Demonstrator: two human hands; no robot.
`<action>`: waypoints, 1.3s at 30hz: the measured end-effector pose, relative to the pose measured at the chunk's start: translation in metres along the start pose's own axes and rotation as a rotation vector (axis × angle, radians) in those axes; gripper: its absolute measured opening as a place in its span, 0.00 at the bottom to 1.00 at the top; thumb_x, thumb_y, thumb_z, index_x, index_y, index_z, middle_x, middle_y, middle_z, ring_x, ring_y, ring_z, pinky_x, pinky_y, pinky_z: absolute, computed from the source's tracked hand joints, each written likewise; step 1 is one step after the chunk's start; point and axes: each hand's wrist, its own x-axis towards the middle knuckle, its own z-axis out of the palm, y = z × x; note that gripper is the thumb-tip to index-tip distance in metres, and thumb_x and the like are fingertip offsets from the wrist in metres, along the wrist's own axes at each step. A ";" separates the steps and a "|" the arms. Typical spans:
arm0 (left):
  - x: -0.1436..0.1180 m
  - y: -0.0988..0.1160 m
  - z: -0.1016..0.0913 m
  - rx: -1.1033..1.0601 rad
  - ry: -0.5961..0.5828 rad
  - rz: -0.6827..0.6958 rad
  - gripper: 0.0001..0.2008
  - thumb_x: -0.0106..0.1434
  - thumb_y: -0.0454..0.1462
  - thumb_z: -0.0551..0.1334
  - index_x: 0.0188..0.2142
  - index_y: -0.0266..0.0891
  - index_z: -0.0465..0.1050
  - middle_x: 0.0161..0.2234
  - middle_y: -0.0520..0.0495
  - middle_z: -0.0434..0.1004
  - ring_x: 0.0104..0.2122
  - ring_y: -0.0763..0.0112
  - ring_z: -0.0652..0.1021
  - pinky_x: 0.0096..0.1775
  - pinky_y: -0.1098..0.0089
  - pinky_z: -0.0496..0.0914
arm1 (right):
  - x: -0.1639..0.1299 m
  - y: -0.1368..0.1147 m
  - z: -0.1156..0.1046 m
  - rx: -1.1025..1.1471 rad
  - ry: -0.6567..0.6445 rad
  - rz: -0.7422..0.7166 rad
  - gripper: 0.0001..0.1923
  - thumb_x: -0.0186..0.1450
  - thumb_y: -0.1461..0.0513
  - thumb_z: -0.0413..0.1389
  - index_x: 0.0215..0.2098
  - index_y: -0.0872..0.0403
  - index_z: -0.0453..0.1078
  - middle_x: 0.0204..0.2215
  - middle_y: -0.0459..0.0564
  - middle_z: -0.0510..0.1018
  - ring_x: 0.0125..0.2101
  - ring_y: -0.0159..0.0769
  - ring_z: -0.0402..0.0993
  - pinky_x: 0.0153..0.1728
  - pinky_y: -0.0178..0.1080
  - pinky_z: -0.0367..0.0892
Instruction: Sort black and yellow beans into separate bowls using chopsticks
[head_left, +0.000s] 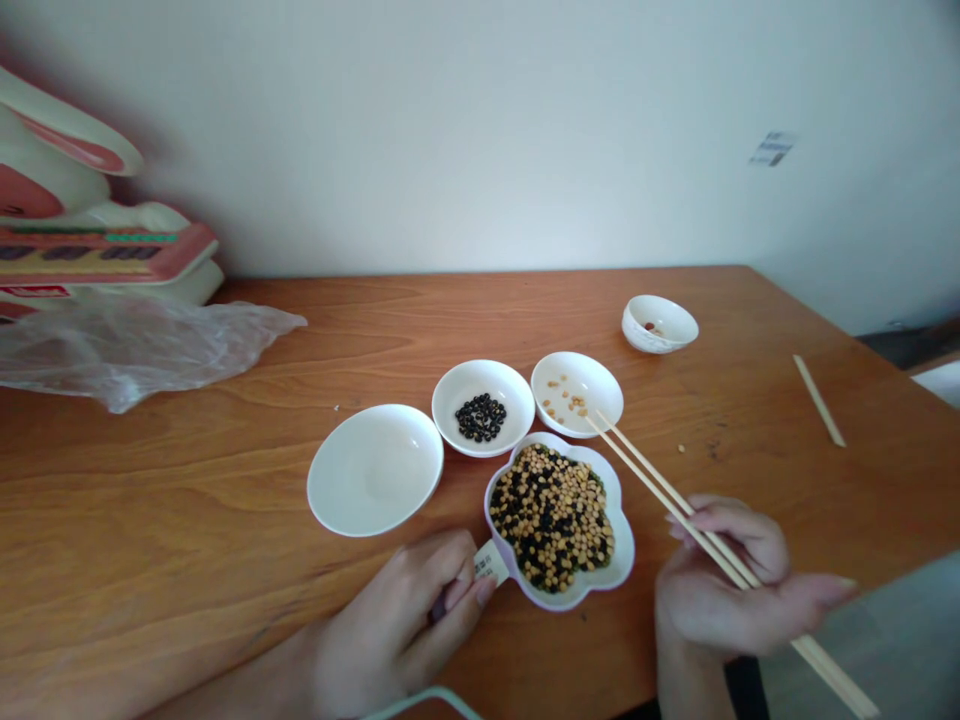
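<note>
My right hand (731, 590) holds a pair of wooden chopsticks (660, 485); their tips reach the near rim of a white bowl with a few yellow beans (577, 393). My left hand (409, 625) rests on the table and grips the handle (491, 562) of a flower-shaped white dish (622, 560) full of mixed yellow and black beans (552, 515). Behind it stand a white bowl with black beans (482, 407) and an empty white bowl (374, 468).
A small white bowl (659, 323) sits at the back right. A single loose chopstick (818, 400) lies at the right of the wooden table (187, 480). Crumpled clear plastic (127, 345) and a pink-and-white box (82, 250) occupy the back left, by the wall.
</note>
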 end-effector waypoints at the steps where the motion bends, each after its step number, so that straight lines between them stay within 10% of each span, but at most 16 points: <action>1: 0.000 0.000 0.000 -0.005 0.001 -0.002 0.14 0.77 0.38 0.54 0.32 0.43 0.55 0.29 0.55 0.63 0.26 0.75 0.63 0.29 0.72 0.59 | 0.000 -0.002 -0.001 0.017 -0.013 0.008 0.38 0.75 0.41 0.37 0.23 0.50 0.75 0.17 0.49 0.72 0.23 0.42 0.70 0.31 0.44 0.61; 11: 0.002 0.004 0.000 -0.052 0.074 -0.097 0.15 0.78 0.41 0.53 0.33 0.43 0.54 0.28 0.57 0.59 0.25 0.76 0.59 0.28 0.73 0.56 | -0.037 -0.031 -0.006 0.112 -0.374 0.178 0.39 0.75 0.39 0.36 0.28 0.50 0.80 0.24 0.51 0.77 0.26 0.42 0.74 0.28 0.44 0.67; 39: 0.002 0.001 0.001 -0.047 0.092 -0.031 0.15 0.77 0.39 0.55 0.32 0.42 0.55 0.29 0.56 0.61 0.26 0.76 0.61 0.30 0.72 0.57 | -0.045 -0.020 -0.003 0.004 -0.493 0.176 0.43 0.73 0.35 0.33 0.28 0.51 0.77 0.25 0.51 0.78 0.30 0.42 0.77 0.32 0.42 0.70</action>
